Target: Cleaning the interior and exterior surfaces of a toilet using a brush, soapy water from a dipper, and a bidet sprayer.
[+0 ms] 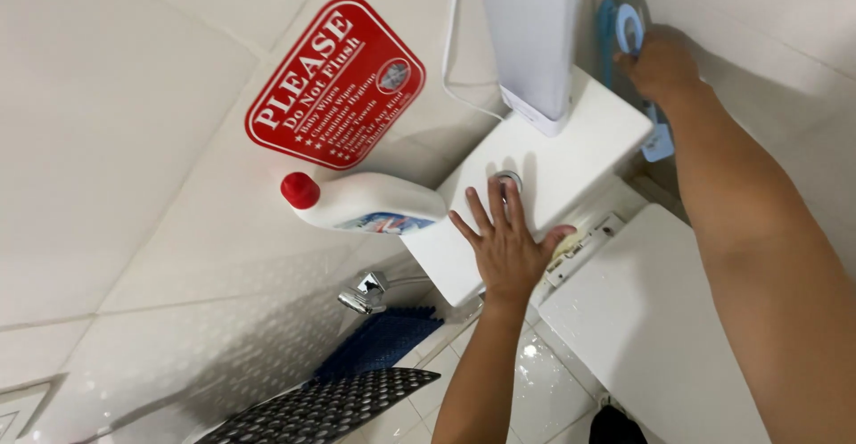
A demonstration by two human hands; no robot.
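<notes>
Presently left hand, fingers spread flat on cistern lid, flush button at its 12 o'clock (fingertips touching); right hand grips blue holder.

The left hand lies flat and palm down, fingers spread and pointing away from the body, its forearm rising from the lower edge. The right hand is stretched far forward on a long straight arm, fingers curled closed.

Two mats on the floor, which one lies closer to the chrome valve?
The blue mat, directly below the chrome valve. The black perforated mat lies farther down, nearer the camera.
</notes>
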